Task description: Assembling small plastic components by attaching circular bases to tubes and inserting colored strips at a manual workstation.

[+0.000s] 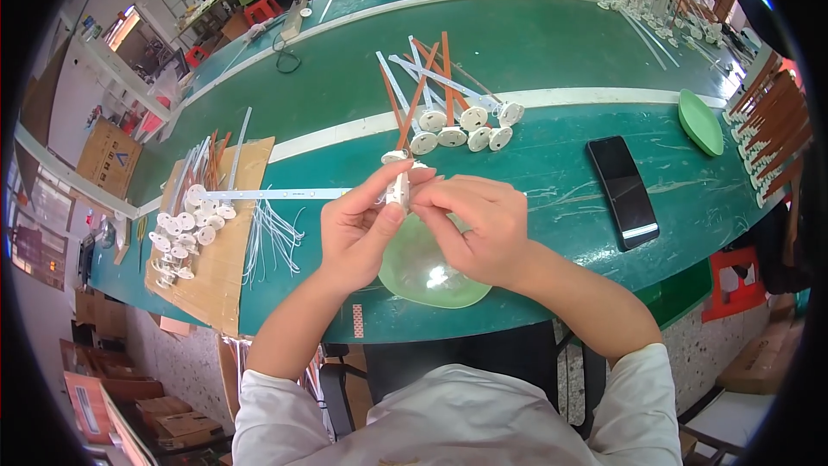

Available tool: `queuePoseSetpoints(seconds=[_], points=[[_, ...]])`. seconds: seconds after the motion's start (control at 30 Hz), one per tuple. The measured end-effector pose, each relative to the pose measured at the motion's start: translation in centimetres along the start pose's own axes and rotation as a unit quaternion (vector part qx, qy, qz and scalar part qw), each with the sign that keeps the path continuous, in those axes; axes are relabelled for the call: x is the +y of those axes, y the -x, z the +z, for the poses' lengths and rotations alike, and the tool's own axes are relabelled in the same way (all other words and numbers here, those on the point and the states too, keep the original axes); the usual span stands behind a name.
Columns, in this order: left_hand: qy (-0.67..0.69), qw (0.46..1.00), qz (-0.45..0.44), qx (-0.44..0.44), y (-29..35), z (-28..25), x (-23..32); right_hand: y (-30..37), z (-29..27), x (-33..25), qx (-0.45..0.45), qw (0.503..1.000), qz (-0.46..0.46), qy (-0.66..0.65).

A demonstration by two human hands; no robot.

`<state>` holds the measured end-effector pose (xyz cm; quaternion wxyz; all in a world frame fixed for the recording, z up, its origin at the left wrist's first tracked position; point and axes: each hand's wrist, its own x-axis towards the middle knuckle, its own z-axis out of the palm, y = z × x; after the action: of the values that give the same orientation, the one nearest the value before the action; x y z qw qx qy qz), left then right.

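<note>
Above a green bowl [435,272], my left hand [355,229] pinches a small white disc-shaped part [398,192] between thumb and fingers. A pale LED strip [285,194] runs out leftward from behind this hand; whether it joins the held part is hidden. My right hand [479,224] is closed in a pinch against the part's right side, and what lies between its fingertips is too small to make out. Just beyond the hands lies a group of white discs [474,118] with pale and orange-brown strips attached.
On the left, cardboard [228,246] bears more discs with strips, beside loose white wires [274,237]. A black phone [623,192] and a green dish [700,123] lie to the right, near a row of brown strips [772,121]. A pale rail [345,131] crosses the green table. People sit farther back.
</note>
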<state>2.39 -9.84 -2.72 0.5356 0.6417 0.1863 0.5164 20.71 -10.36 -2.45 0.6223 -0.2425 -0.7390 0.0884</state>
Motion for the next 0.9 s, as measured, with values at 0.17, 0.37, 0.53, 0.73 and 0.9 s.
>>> queuePoseSetpoints(seconds=[0.17,0.37,0.53,0.73,0.9], points=[[-0.024,1.0,-0.003,-0.01,-0.1,-0.1,-0.3,0.0,-0.1,-0.2,-0.007,0.999,-0.003,0.04],[-0.11,0.994,-0.003,-0.002,-0.2,-0.1,1.3,-0.3,0.6,-0.3,-0.005,0.999,-0.001,0.044],[-0.173,0.975,-0.125,0.065,-2.3,-5.6,5.7,0.3,0.2,0.3,-0.051,0.995,0.011,0.083],[-0.413,0.834,-0.325,0.166,-0.5,-20.3,16.4,0.8,-1.2,1.2,-0.054,0.994,0.032,0.087],[-0.675,0.621,-0.353,0.184,3.5,-28.2,20.2,0.3,-0.4,0.9,-0.022,0.998,0.055,0.023]])
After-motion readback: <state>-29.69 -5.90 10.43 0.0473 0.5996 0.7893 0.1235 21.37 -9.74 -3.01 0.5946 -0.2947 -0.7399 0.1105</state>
